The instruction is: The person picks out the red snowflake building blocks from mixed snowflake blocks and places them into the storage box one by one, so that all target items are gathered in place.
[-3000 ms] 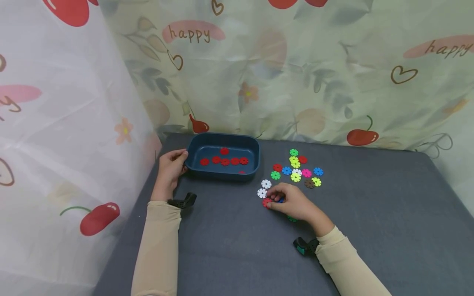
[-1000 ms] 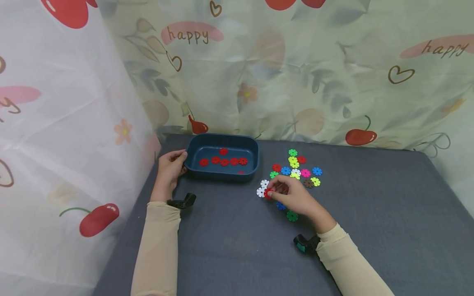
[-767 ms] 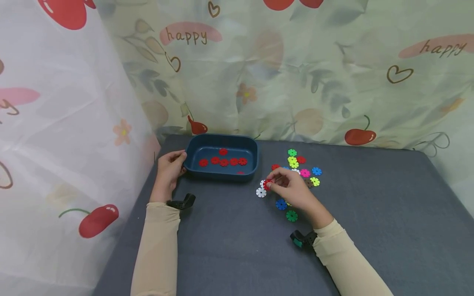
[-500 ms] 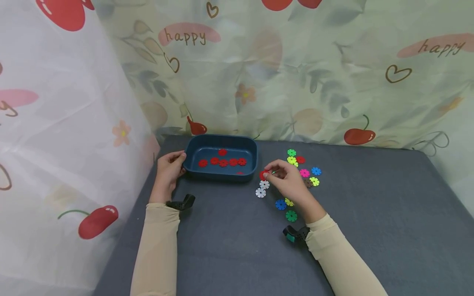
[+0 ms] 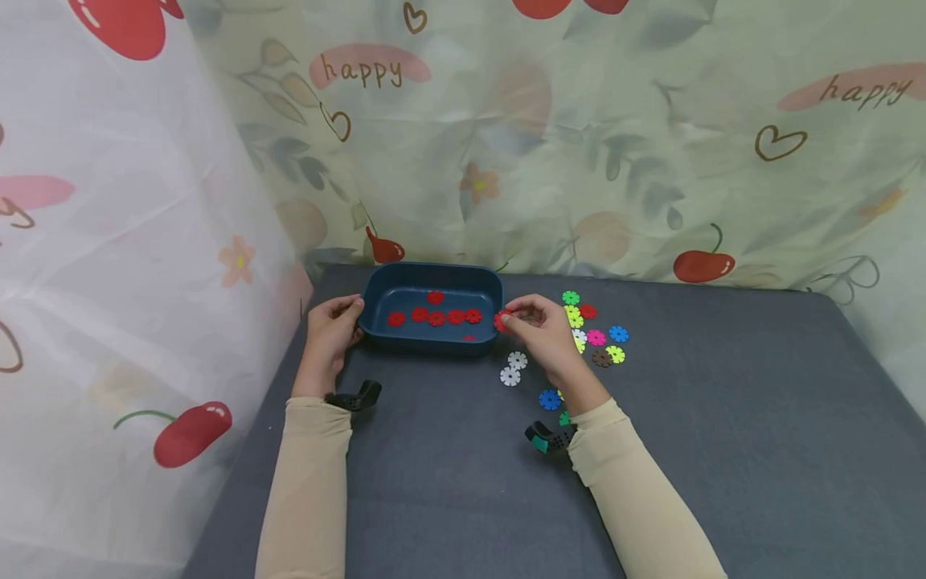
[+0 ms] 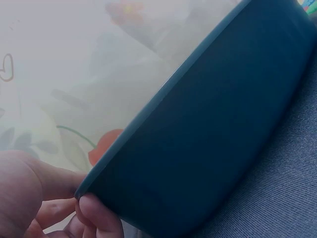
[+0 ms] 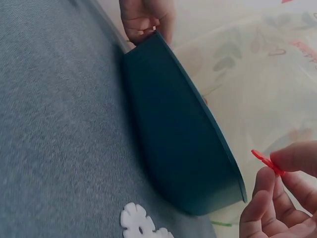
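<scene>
My left hand [image 5: 330, 342] pinches the left rim of a dark blue rectangular tray [image 5: 434, 347] between thumb and fingers; the left wrist view shows the thumb over the rim [image 6: 163, 94]. Inside the tray lie several red notched discs [image 5: 436, 318]. A red snowflake-shaped disc [image 7: 267, 162] is pinched between thumb and index finger of my right hand [image 5: 542, 334], at the tray's right rim. In the right wrist view this disc is apart from the tray wall [image 7: 168, 114]. Two white discs [image 5: 514, 368] lie on the cloth just below that hand.
Several coloured discs, among them a pink one [image 5: 596, 338] and a brown one [image 5: 601, 359], lie right of the tray, partly behind my right hand. A blue disc [image 5: 550, 400] lies nearer the front. Grey cloth [image 5: 448, 482] covers the table; a printed curtain [image 5: 615, 161] hangs behind.
My right hand has carried the red disc from the cloth near the white discs up and left to the tray's right rim. My left hand keeps its grip on the tray.
</scene>
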A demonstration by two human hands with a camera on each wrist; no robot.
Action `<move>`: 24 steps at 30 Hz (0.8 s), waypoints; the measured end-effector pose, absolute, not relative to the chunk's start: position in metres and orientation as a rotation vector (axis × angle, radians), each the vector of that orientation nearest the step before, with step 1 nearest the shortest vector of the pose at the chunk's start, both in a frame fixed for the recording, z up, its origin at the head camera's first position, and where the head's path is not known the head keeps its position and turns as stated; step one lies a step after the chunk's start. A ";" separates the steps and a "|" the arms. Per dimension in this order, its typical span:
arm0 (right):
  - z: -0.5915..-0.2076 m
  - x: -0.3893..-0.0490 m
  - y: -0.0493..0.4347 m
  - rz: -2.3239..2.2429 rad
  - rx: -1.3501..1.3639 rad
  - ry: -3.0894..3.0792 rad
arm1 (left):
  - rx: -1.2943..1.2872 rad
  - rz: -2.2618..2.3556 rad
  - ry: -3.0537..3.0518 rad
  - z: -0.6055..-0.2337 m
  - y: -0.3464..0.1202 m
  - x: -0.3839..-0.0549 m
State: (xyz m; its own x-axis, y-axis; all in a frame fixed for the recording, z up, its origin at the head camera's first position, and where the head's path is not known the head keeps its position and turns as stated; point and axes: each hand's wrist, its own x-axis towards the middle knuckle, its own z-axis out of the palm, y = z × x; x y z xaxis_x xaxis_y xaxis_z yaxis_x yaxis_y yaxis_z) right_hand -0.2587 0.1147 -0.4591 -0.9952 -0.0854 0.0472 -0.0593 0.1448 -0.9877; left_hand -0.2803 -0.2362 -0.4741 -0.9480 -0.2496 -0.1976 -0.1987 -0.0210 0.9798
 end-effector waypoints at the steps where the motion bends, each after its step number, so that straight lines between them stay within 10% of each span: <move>1: -0.459 -0.260 0.113 -2.038 -0.142 2.359 | 0.498 -2.161 -2.173 -0.474 -0.236 -0.280; 24: -0.462 -0.263 0.108 -2.012 -0.117 2.325 | 0.490 -2.149 -2.190 -0.474 -0.237 -0.279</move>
